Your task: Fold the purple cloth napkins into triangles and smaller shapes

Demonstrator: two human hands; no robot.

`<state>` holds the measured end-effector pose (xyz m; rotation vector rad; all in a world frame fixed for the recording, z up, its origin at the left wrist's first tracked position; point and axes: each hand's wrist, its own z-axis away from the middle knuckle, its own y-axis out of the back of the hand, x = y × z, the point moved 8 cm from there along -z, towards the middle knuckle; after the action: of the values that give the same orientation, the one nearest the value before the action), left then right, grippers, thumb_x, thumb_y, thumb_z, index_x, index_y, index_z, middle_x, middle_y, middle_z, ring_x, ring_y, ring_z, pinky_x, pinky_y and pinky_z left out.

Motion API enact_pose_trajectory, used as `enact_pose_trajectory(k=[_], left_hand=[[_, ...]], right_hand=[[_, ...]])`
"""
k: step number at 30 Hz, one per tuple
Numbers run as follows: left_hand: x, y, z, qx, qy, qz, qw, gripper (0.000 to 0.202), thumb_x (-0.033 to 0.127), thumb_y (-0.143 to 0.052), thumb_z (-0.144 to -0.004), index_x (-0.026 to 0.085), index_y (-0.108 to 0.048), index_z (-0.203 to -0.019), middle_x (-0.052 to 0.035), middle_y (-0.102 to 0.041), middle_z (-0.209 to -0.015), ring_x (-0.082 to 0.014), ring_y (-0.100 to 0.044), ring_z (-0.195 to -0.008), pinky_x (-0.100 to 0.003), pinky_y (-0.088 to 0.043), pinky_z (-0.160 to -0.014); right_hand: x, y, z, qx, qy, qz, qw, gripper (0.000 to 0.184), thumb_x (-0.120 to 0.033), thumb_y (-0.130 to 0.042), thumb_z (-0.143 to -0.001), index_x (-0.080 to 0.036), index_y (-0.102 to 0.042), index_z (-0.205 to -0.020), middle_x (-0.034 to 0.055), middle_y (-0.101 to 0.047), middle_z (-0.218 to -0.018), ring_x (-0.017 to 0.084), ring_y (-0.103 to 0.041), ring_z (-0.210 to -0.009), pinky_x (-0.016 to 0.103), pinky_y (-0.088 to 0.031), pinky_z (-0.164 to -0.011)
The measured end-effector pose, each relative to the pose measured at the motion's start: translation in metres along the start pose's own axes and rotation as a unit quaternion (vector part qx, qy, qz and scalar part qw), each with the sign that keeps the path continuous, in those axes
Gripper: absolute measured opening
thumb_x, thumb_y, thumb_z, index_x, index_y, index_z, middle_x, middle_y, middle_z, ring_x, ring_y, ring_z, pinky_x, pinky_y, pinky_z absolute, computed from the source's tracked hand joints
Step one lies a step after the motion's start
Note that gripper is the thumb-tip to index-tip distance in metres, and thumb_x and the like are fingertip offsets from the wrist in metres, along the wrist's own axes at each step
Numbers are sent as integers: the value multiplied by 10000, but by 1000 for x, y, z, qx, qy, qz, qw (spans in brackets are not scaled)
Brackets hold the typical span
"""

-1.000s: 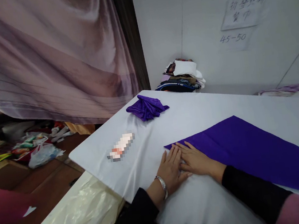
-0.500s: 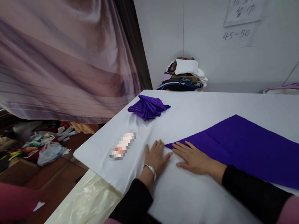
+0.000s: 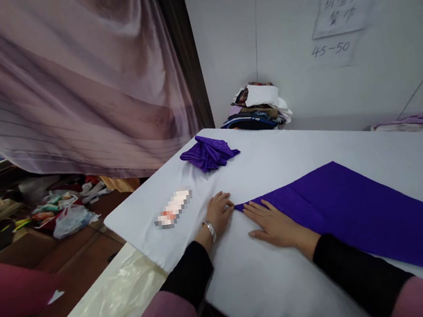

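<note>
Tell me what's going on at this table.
A person has both bare hands at one end of a flat purple cloth on the white table. The left hand is at the cloth's pointed tip; whether it pinches it is hard to tell. The right hand lies flat and spread at the cloth's edge close by. A bunched purple cloth sits apart, near the table's far corner.

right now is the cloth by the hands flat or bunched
Flat: the purple cloth lies mostly smooth across the white table.
</note>
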<state>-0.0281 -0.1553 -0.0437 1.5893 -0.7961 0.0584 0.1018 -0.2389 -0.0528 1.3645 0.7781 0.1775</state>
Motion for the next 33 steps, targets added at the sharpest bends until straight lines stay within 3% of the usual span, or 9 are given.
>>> enact_pose_trajectory(k=[11,22,30,33], left_hand=[[3,-1,2,-23,-7,8,1000,115,264,-545,-790,250,-630,-865,-29,-512,-1308,-231,-328,-1297,-509,-194,-1071],[3,-4,-1,-29,-2,-7,1000,115,237,-490,-823,231,-602,-803,-23,-557,-1240,-214,-337,-1290,-489,-212,-1065],[4,4,2,7,10,-27,1000,147,196,-455,-832,219,-600,-848,-49,-549,-1244,-213,-359,-1276,-474,-221,-1068],[17,8,13,32,-10,-49,998,232,165,-406,-849,227,-600,-959,-49,-545,-1260,-197,-373,-1267,-466,-207,-1077]], right_hand=[[0,0,0,-1,-8,16,1000,693,-603,-228,-890,-175,-206,-1434,86,-184,-1493,213,-76,-1374,442,-25,-1102],[1,-1,-1,-4,-10,19,1000,688,-608,-222,-889,-184,-219,-1431,90,-184,-1493,222,-79,-1373,449,-25,-1099],[1,-2,-1,-9,-14,17,1000,680,-602,-227,-891,-186,-233,-1428,95,-182,-1493,234,-79,-1372,458,-19,-1094],[0,-1,-1,-8,-13,18,1000,680,-597,-230,-893,-176,-231,-1428,99,-184,-1492,231,-79,-1372,454,-17,-1095]])
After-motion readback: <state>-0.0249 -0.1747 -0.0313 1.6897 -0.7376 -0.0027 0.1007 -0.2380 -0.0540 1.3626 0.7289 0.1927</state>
